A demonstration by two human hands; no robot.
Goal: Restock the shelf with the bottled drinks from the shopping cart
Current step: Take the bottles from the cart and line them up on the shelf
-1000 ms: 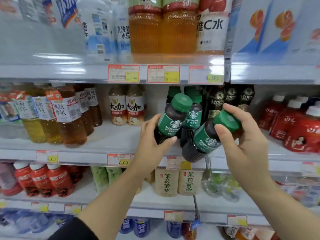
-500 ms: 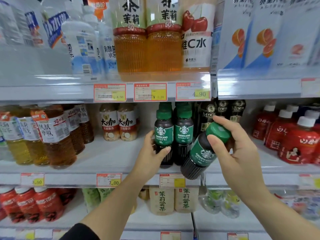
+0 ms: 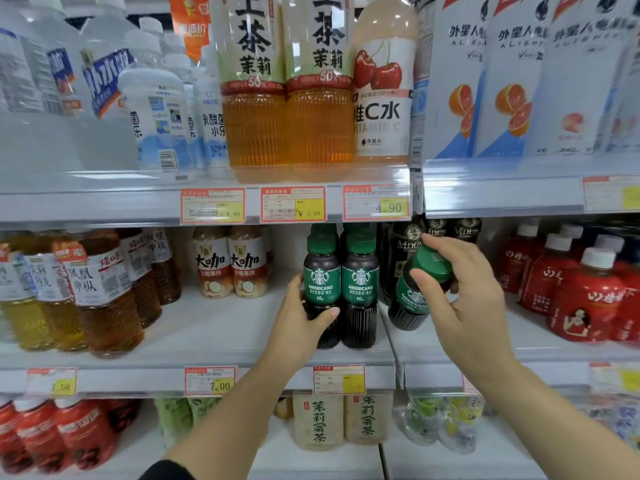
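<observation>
bottle (image 3: pixel 410 296) raised, right fingers (image 3: pixel 446 245) gripping cap (image 3: pixel 433 261)

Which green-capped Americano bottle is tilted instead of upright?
The Americano bottle gripped by the right hand, cap leaning right. The middle bottle and the leftmost bottle, held by the left hand, stand upright on the shelf.

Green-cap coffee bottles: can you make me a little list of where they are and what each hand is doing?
left bottle: upright on the middle shelf
middle bottle: upright, right beside it
tilted bottle: leaning, not yet standing
left hand: grips the left bottle
right hand: holds the tilted bottle near its cap
</observation>
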